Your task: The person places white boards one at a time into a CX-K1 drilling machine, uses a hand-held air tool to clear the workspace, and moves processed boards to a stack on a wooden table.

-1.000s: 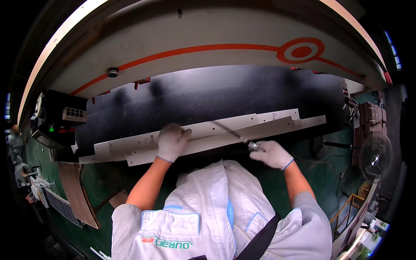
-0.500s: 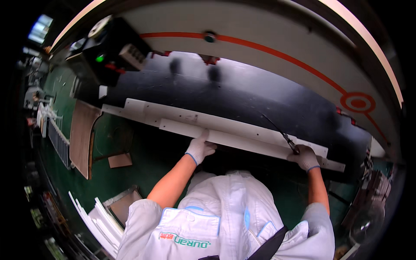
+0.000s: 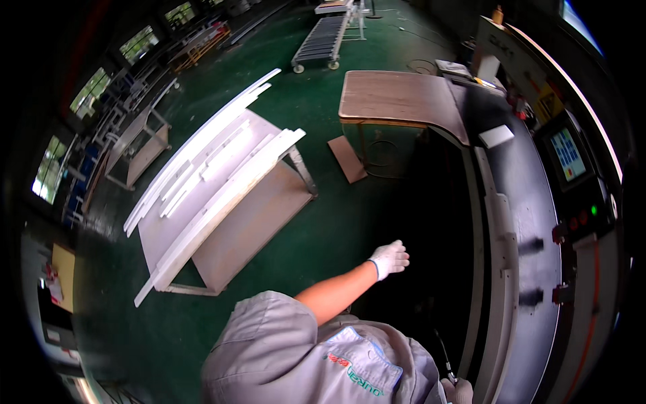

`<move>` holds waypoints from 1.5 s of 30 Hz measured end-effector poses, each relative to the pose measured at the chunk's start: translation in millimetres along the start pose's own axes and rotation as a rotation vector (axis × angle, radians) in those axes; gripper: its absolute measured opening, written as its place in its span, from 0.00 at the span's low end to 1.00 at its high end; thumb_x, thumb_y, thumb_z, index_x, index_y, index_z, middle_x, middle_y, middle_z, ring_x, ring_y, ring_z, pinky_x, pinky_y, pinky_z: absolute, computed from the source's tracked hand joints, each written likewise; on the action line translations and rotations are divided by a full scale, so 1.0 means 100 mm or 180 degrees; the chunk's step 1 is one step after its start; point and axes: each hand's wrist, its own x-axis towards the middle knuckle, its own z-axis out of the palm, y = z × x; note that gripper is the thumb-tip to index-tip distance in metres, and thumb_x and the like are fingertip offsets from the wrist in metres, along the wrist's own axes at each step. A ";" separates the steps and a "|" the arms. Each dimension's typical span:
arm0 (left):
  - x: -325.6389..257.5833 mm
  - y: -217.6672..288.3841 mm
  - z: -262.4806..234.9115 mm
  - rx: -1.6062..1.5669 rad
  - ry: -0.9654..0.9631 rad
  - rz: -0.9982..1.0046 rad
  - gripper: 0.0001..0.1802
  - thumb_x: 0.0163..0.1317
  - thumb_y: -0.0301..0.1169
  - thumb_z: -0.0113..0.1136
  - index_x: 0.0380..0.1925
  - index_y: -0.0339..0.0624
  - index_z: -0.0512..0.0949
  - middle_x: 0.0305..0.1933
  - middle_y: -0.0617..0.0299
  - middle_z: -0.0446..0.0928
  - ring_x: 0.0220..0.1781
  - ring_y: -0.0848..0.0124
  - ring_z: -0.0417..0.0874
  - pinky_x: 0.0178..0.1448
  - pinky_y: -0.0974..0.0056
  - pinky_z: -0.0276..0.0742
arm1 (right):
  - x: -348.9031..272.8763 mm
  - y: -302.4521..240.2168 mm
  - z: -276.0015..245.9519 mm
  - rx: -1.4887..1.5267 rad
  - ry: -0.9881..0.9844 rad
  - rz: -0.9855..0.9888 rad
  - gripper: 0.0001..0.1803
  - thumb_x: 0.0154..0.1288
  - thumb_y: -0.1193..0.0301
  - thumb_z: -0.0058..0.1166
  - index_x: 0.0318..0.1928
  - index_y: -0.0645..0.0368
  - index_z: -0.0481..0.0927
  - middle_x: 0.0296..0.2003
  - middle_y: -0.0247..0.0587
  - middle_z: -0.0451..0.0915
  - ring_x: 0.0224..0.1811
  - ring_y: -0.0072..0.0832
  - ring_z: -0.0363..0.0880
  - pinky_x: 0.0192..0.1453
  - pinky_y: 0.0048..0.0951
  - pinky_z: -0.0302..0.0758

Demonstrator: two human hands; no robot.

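Observation:
My left hand [image 3: 390, 260], in a white glove with a blue cuff, is held out in front of me with nothing in it, its fingers loosely stretched. At the bottom edge, my gloved right hand [image 3: 459, 392] is partly cut off by the picture. It grips a slim tool [image 3: 449, 367] with a long, thin dark shaft and a metallic lower part; its exact kind cannot be made out. On the right, beside the right hand, long white strips [image 3: 501, 269] with small holes lie along the dark machine bed [image 3: 538, 222].
A cart [image 3: 215, 269] bearing several white strips stands on the green floor at left. A brown curved-edge table [image 3: 397, 94] adjoins the machine, with a small white block [image 3: 496, 137] nearby. A control screen [image 3: 568, 155] is at right; a roller conveyor [image 3: 323, 40] stands far off.
My view has swung left from the machine toward the cart. My left hand has come off the white strip into the air. My right hand still holds the slim tool.

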 end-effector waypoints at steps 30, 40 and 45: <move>-2.29 3.93 -6.64 0.0150 0.4823 0.1662 0.29 0.71 0.52 0.63 0.42 0.30 0.88 0.44 0.36 0.89 0.49 0.41 0.90 0.58 0.44 0.82 | 3.57 -6.99 1.41 -0.1999 -0.1225 -0.2008 0.24 0.68 0.52 0.67 0.37 0.66 0.87 0.30 0.53 0.88 0.35 0.39 0.88 0.42 0.42 0.80; -1.90 4.84 -7.52 0.0159 0.5045 0.1523 0.41 0.66 0.57 0.72 0.58 0.24 0.85 0.58 0.37 0.88 0.59 0.47 0.90 0.63 0.49 0.83 | 3.72 -7.90 1.31 -0.1119 -0.0233 -0.1201 0.19 0.69 0.58 0.67 0.29 0.62 0.82 0.22 0.33 0.80 0.24 0.21 0.77 0.31 0.33 0.73; -1.78 4.81 -7.76 -0.0158 0.4563 0.1805 0.36 0.60 0.48 0.80 0.54 0.24 0.86 0.54 0.41 0.90 0.55 0.54 0.91 0.61 0.53 0.84 | 3.41 -8.27 1.96 -0.0802 -0.0553 -0.0827 0.17 0.70 0.60 0.67 0.31 0.60 0.84 0.23 0.28 0.79 0.25 0.17 0.75 0.31 0.28 0.71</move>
